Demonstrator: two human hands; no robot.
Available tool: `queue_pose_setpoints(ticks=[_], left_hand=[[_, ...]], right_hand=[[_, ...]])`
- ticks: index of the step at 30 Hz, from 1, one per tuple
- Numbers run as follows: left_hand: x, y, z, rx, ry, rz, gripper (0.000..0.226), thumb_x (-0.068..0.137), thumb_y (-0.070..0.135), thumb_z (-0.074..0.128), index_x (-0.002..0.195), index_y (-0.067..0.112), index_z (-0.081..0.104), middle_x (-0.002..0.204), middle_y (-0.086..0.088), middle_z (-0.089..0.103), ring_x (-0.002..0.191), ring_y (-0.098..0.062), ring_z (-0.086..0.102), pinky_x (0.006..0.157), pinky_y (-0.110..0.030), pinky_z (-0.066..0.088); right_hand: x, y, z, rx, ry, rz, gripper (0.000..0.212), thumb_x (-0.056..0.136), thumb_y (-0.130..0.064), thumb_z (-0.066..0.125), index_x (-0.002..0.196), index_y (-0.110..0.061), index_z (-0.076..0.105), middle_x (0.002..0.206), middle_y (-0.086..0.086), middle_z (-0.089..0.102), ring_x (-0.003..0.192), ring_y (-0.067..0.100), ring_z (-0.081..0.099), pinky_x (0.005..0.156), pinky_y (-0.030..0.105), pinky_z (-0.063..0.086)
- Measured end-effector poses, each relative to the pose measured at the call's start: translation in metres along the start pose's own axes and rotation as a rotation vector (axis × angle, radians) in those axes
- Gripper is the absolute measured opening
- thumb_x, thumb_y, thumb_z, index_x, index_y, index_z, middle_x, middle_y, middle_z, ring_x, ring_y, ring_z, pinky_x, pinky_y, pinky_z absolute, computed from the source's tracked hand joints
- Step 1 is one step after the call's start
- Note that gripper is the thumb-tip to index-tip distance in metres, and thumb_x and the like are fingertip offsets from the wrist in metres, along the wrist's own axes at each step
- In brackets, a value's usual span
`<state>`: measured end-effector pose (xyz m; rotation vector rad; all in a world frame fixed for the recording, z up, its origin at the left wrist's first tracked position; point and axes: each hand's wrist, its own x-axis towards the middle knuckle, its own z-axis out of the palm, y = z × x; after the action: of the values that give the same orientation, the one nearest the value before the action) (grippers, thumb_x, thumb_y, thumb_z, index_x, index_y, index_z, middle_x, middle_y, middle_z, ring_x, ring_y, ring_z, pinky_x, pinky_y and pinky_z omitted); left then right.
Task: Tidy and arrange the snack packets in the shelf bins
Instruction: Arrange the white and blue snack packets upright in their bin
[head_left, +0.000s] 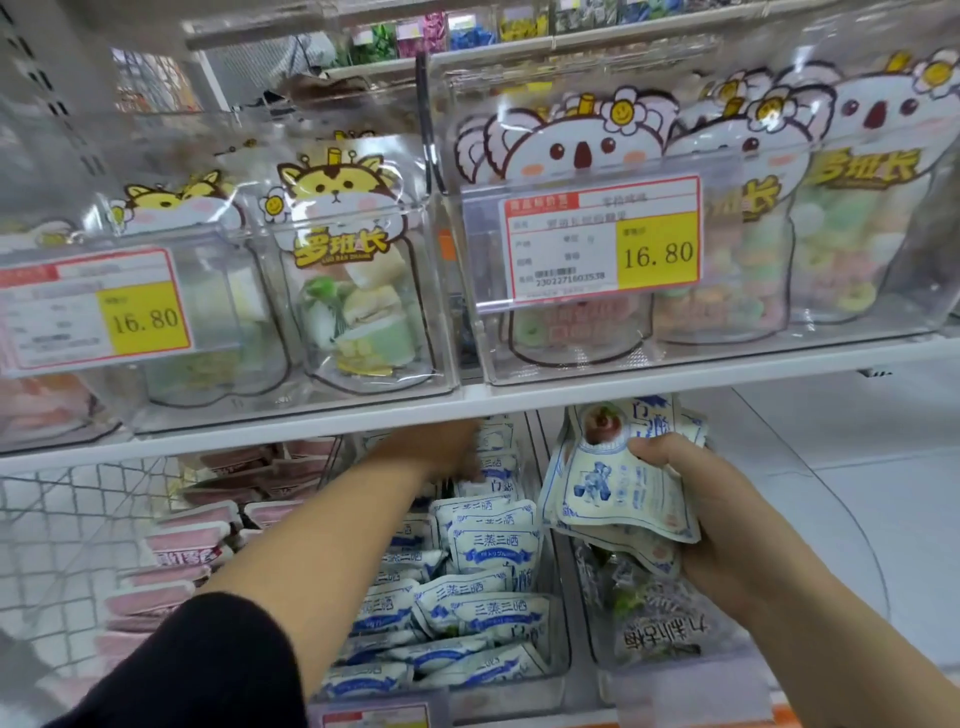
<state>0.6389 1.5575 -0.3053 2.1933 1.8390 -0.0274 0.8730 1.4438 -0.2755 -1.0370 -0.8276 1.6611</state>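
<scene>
Blue-and-white snack packets (488, 551) fill the clear bin (509, 699) at 6 o'clock, under the white shelf (675, 384). At 4 o'clock the right hand (717, 519) grasps a bunch (613, 488) of them. The left hand (441, 447) lies at the bin's far end; whether it grips anything cannot be told

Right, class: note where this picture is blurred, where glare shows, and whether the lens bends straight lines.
Head view: the left hand is smeared under the shelf; the packets in the right hand look sharper; the left price tag is softer than the right price tag; glare streaks the clear bins; the shelf edge bows, a wide-angle effect.
</scene>
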Motion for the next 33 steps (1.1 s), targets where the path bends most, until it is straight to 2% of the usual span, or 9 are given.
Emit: queue_pose_setpoints(ticks=[3,6,14,17,19,22,24,26,33], left_hand=[[-0.026,0.003,-0.014,-0.097,0.042,0.035,0.044,0.090,0.043,0.058,0.126,0.020,0.050,0.125,0.004,0.056,0.111,-0.014,0.054,0.095,-0.028,0.043],[-0.057,0.007,-0.017,-0.076,-0.035,0.146,0.038,0.088,0.049,0.057,0.118,0.026,0.056,0.112,0.011,0.058,0.099,-0.008,0.055,0.087,-0.024,0.045],[-0.071,0.022,-0.006,-0.031,-0.234,0.179,0.054,0.079,0.058,0.064,0.125,0.032,0.055,0.126,0.007,0.056,0.113,-0.013,0.053,0.096,-0.029,0.043],[-0.070,0.028,-0.004,0.183,-0.262,0.188,0.055,0.082,0.046,0.067,0.131,0.030,0.048,0.110,0.005,0.061,0.101,-0.017,0.055,0.085,-0.029,0.044],[-0.068,0.031,0.001,0.280,-0.227,0.206,0.051,0.083,0.038,0.066,0.129,0.027,0.045,0.092,0.007,0.057,0.092,-0.018,0.054,0.078,-0.029,0.037],[-0.065,0.030,0.015,0.358,-0.157,0.256,0.051,0.082,0.034,0.064,0.128,0.026,0.043,0.105,0.002,0.060,0.102,-0.022,0.057,0.105,-0.043,0.027],[-0.063,0.026,0.020,0.379,-0.102,0.271,0.046,0.080,0.037,0.065,0.122,0.025,0.048,0.102,0.001,0.059,0.098,-0.021,0.057,0.113,-0.047,0.016],[-0.060,0.023,0.019,0.401,-0.036,0.275,0.044,0.079,0.043,0.067,0.115,0.023,0.051,0.102,0.002,0.058,0.097,-0.021,0.056,0.113,-0.046,0.016],[-0.045,0.017,0.023,0.460,0.170,0.211,0.058,0.084,0.047,0.058,0.134,0.024,0.042,0.118,0.003,0.057,0.104,-0.020,0.057,0.114,-0.046,0.016]], right_hand=[[-0.005,-0.001,0.004,-0.002,0.009,-0.007,0.047,0.081,-0.020,0.059,0.123,0.001,0.051,0.097,0.022,0.071,0.070,0.032,0.067,0.052,0.031,0.045],[-0.008,-0.005,0.005,0.064,0.025,0.010,0.037,0.090,-0.014,0.051,0.120,0.007,0.052,0.091,0.026,0.068,0.045,0.021,0.062,0.032,0.021,0.040],[-0.007,0.001,0.009,0.008,0.049,-0.002,0.045,0.088,-0.019,0.053,0.124,0.008,0.050,0.095,0.025,0.068,0.040,0.016,0.054,0.029,0.021,0.031],[-0.006,0.002,0.010,-0.008,0.048,-0.007,0.047,0.088,-0.019,0.054,0.124,0.010,0.048,0.092,0.024,0.067,0.040,0.016,0.053,0.029,0.020,0.031],[-0.005,0.002,0.010,-0.015,0.052,-0.007,0.047,0.087,-0.019,0.054,0.123,0.010,0.049,0.090,0.023,0.069,0.047,0.021,0.053,0.030,0.020,0.030],[-0.006,0.000,0.012,-0.013,0.054,-0.008,0.043,0.089,-0.017,0.053,0.122,0.010,0.049,0.085,0.022,0.069,0.042,0.019,0.053,0.029,0.019,0.031],[-0.006,-0.002,0.011,-0.004,0.041,-0.007,0.039,0.090,-0.015,0.051,0.121,0.010,0.050,0.087,0.023,0.067,0.037,0.016,0.053,0.029,0.017,0.032],[-0.006,-0.002,0.009,-0.013,0.031,-0.008,0.037,0.090,-0.015,0.050,0.119,0.009,0.052,0.088,0.024,0.067,0.036,0.016,0.052,0.028,0.018,0.032],[-0.004,-0.003,0.005,-0.040,0.013,-0.015,0.033,0.087,-0.018,0.053,0.113,0.003,0.055,0.089,0.022,0.069,0.045,0.019,0.056,0.030,0.022,0.031]])
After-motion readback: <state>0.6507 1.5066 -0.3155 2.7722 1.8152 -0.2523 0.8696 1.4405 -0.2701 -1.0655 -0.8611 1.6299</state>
